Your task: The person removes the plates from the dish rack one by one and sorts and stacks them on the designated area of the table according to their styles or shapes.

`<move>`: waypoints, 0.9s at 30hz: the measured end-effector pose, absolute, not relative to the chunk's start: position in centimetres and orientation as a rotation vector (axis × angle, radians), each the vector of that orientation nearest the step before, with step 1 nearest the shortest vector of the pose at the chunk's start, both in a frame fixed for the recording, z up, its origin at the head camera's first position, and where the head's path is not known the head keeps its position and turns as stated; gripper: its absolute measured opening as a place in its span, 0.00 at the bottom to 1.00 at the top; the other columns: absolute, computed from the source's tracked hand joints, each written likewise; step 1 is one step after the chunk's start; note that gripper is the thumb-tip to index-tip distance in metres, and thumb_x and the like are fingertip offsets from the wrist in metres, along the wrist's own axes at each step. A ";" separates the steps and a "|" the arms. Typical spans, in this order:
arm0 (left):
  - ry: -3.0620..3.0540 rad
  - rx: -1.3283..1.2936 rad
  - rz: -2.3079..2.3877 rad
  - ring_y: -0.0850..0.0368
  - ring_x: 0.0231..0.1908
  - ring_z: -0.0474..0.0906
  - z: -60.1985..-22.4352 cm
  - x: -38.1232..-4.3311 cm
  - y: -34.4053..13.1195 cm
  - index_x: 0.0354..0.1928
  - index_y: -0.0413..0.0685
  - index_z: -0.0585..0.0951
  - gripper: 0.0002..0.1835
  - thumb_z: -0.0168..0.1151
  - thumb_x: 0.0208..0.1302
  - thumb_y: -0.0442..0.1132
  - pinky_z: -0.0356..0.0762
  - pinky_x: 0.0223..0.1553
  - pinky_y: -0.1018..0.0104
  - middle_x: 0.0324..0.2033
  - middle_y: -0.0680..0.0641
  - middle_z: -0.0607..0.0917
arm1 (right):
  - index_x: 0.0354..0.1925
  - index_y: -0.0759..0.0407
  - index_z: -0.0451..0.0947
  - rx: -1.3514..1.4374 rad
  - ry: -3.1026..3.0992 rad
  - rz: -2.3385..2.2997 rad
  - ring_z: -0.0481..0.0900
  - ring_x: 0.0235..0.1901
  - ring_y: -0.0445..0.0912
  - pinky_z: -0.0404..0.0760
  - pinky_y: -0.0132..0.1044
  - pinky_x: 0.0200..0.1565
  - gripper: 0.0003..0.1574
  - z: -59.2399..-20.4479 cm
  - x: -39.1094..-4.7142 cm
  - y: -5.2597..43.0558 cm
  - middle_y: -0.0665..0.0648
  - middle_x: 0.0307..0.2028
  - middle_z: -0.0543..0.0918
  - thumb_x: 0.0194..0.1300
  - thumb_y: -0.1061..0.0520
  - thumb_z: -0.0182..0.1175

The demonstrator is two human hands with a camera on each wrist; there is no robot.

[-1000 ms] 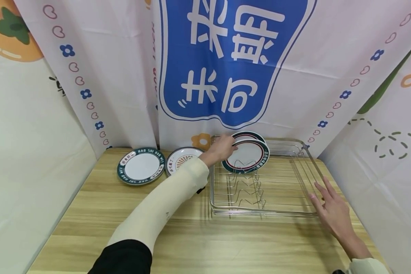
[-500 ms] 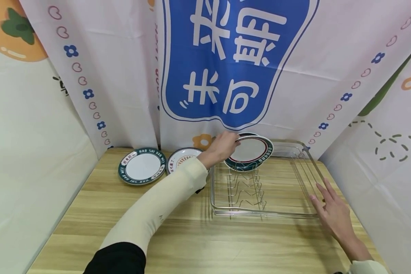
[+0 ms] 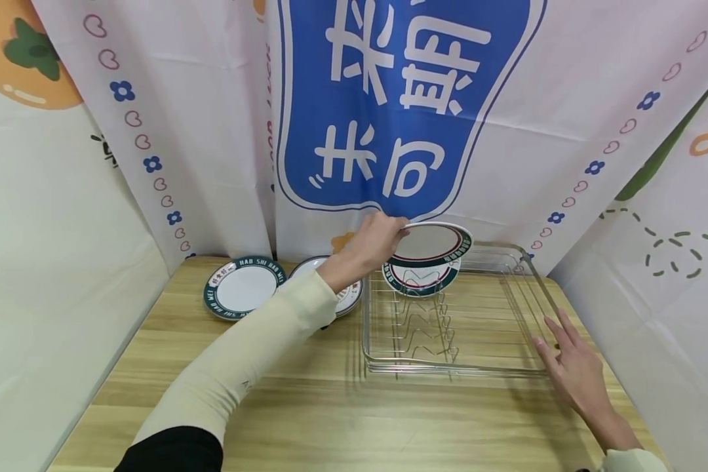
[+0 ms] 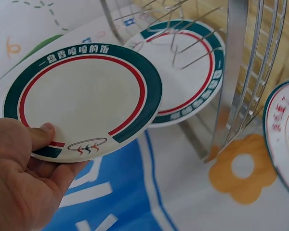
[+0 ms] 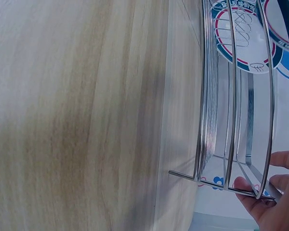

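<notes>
My left hand [image 3: 368, 244] pinches the rim of a white plate [image 3: 431, 244] with a green border and red ring. In the left wrist view the thumb lies on top of this plate [image 4: 86, 96], fingers beneath. It is tilted, above the back left of a wire dish rack [image 3: 484, 368]. A matching plate [image 4: 178, 72] stands in the rack's wire slots, partly covered by the held one in the head view. My right hand [image 3: 578, 367] holds the rack's right side near the front; in the right wrist view thumb and fingers [image 5: 281, 159] lie either side of its rim.
On the wooden table [image 3: 354, 426], left of the rack, lie a green-rimmed plate [image 3: 244, 288] and a plate with a sunburst pattern [image 3: 349, 298], the latter partly behind my left arm. A printed cloth [image 3: 224, 131] hangs right behind the rack.
My left hand has risen with the plate, which has come up off the rack and tipped flatter, uncovering more of the matching plate. The right hand stays on the rack.
</notes>
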State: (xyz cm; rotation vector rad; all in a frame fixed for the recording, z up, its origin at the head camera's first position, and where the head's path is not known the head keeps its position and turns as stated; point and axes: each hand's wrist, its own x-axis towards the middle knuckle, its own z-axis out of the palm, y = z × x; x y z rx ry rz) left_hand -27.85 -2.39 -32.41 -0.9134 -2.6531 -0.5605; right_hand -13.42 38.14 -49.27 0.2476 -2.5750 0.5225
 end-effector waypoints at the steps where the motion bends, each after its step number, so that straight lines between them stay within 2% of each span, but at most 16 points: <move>1: -2.642 -0.911 -0.568 0.55 0.24 0.72 -32.1 -27.7 -2.8 0.41 0.42 0.87 0.13 0.57 0.82 0.40 0.69 0.30 0.68 0.21 0.50 0.76 | 0.67 0.71 0.75 0.246 -2.578 0.524 0.87 0.35 0.67 0.76 0.52 0.26 0.30 -49.2 -13.4 38.1 0.76 0.73 0.68 0.77 0.52 0.59; 4: -2.620 -0.898 -0.603 0.55 0.26 0.71 -31.3 -27.2 -3.8 0.42 0.43 0.87 0.12 0.58 0.81 0.41 0.68 0.31 0.67 0.22 0.50 0.75 | 0.68 0.70 0.75 0.241 -2.584 0.529 0.87 0.35 0.67 0.76 0.52 0.26 0.30 -49.1 -13.5 38.0 0.76 0.74 0.68 0.77 0.52 0.59; 12: -2.555 -0.894 -0.630 0.53 0.26 0.74 -30.0 -25.8 -7.3 0.39 0.40 0.88 0.11 0.63 0.78 0.39 0.71 0.31 0.63 0.24 0.47 0.82 | 0.67 0.71 0.75 0.235 -2.584 0.531 0.87 0.35 0.67 0.76 0.53 0.27 0.31 -49.1 -13.5 38.0 0.76 0.73 0.68 0.77 0.52 0.59; 15: -2.564 -0.893 -0.635 0.54 0.23 0.71 -29.7 -25.3 -8.8 0.38 0.41 0.87 0.10 0.64 0.78 0.38 0.68 0.28 0.64 0.22 0.49 0.79 | 0.67 0.71 0.75 0.239 -2.581 0.528 0.87 0.33 0.67 0.77 0.55 0.27 0.30 -49.2 -13.5 38.1 0.76 0.74 0.68 0.77 0.52 0.59; 19: -2.595 -0.879 -0.671 0.56 0.20 0.67 -29.5 -24.1 -10.8 0.34 0.40 0.85 0.10 0.65 0.77 0.37 0.64 0.25 0.66 0.19 0.50 0.74 | 0.67 0.71 0.75 0.253 -2.571 0.526 0.87 0.33 0.66 0.76 0.52 0.27 0.30 -49.2 -13.4 38.0 0.75 0.74 0.68 0.76 0.52 0.60; 22: -2.601 -0.863 -0.674 0.57 0.19 0.67 -29.4 -23.0 -12.4 0.33 0.41 0.85 0.10 0.66 0.75 0.37 0.65 0.24 0.65 0.18 0.51 0.74 | 0.67 0.71 0.75 0.256 -2.567 0.528 0.87 0.34 0.67 0.76 0.50 0.27 0.30 -49.1 -13.4 38.0 0.75 0.74 0.68 0.76 0.52 0.60; 27: -2.579 -0.837 -0.630 0.56 0.19 0.68 -29.4 -21.5 -14.8 0.31 0.43 0.85 0.11 0.67 0.75 0.38 0.67 0.23 0.62 0.17 0.52 0.74 | 0.67 0.71 0.75 0.247 -2.580 0.530 0.87 0.34 0.67 0.77 0.55 0.28 0.30 -48.9 -13.3 37.9 0.75 0.74 0.67 0.77 0.52 0.59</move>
